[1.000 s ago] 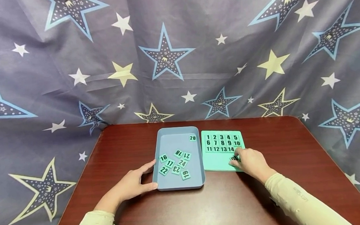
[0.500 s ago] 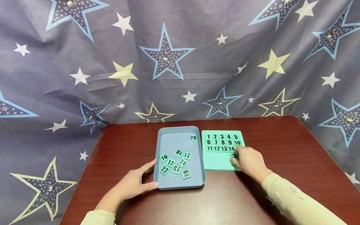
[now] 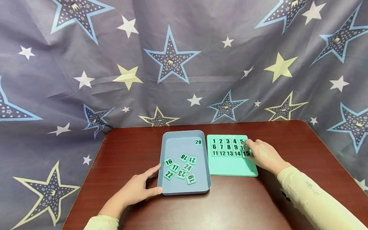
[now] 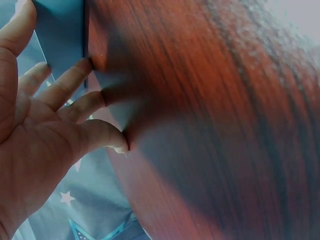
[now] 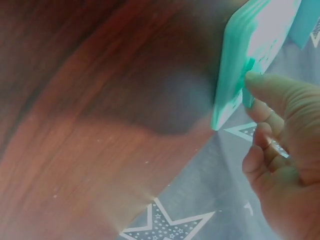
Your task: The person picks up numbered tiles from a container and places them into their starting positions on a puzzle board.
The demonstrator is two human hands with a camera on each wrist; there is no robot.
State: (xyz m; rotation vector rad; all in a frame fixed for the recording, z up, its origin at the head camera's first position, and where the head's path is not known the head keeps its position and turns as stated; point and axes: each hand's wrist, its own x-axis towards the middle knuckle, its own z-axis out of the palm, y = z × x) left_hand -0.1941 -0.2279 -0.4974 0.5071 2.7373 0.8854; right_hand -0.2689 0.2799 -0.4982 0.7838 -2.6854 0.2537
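Observation:
A green number board (image 3: 228, 165) lies right of centre, with tiles 1 to 14 set in rows. My right hand (image 3: 265, 155) pinches the number tile 15 (image 3: 246, 153) at the right end of the third row; the right wrist view has the tile's edge (image 5: 248, 98) by my thumb. Whether the tile sits fully in its slot cannot be told. My left hand (image 3: 137, 190) touches the left side of a blue-grey tray (image 3: 176, 146) with thumb and forefinger spread, and the left wrist view finds its fingers extended. In the tray lie loose tiles, among them 16 (image 3: 168, 162) and 20 (image 3: 198, 142).
Tray and board stand side by side on a dark red wooden table (image 3: 190, 216). A grey star-printed curtain (image 3: 105, 63) hangs behind the table and along its sides. More loose tiles, such as 19 (image 3: 190, 179) and 22 (image 3: 169, 175), lie flat in the tray.
My right hand has moved up and right over the board, bringing tile 15 from the board's lower part to the end of the third row. The left hand has stayed at the tray.

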